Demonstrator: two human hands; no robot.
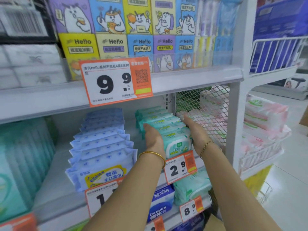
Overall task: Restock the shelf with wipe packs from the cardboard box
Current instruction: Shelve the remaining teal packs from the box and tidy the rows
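A row of teal-green wipe packs (164,125) stands upright on the middle shelf (55,185), running from the front edge to the back. My left hand (152,138) lies flat against the row's left side with straight fingers. Against the right side presses my right hand (196,133), also with straight fingers, next to the wire mesh panel (210,112). The two hands squeeze the row between them. A strip of brown cardboard, possibly the cardboard box (215,223), shows low between my forearms.
Blue wipe packs (100,147) fill the row to the left, with a gap between the rows. Price tags (180,165) hang on the shelf edge. Colourful tissue boxes (141,30) stand on the shelf above. Pink packs (263,120) sit in a side rack on the right.
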